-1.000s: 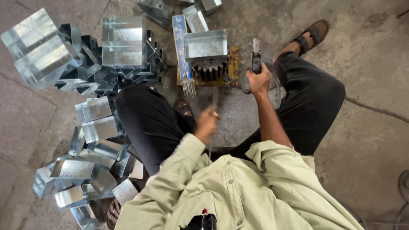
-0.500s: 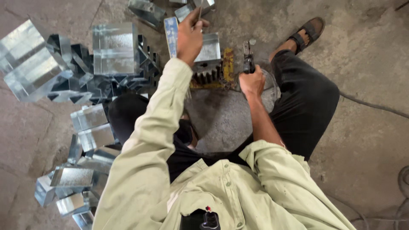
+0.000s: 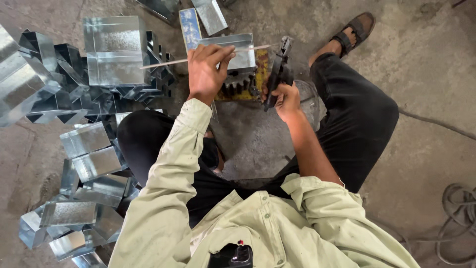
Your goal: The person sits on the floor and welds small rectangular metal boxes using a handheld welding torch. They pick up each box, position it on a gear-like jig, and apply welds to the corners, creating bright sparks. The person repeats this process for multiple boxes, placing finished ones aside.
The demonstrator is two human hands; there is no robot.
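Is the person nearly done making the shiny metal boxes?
Many folded boxes already lie piled on the floor, so plenty looks done. Right now the left hand holds a thin rod across a metal piece on the yellow gear machine, and the right hand grips a black tool. I can't tell how many remain.

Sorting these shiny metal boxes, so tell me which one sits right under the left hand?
The open box on the yellow geared block, beneath the left hand; the others lie piled off to the left.
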